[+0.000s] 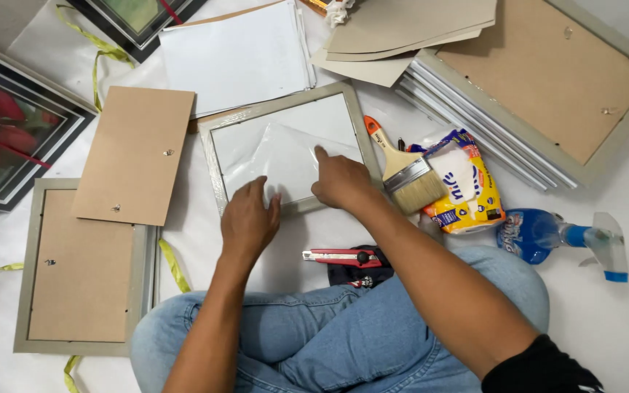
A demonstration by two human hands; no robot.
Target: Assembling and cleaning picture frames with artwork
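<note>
Picture frame (216,156), grey, flat on floor before crossed legs; white sheet (285,156) inside. Left hand (249,222) and right hand (340,182): fingers spread, flat on sheet, clasping nothing. Paintbrush (405,175), box cutter (340,256) near. Advice: press evenly, smoothing outward.

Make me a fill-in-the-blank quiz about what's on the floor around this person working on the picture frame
1. Both hands, left hand and right hand, press a white sheet lying inside a grey ____.
2. The paintbrush has an ____ handle tip.
3. The utility knife by the knees is ____.
4. The spray bottle is ____ in colour.

Missing words: frame; orange; red; blue
</note>
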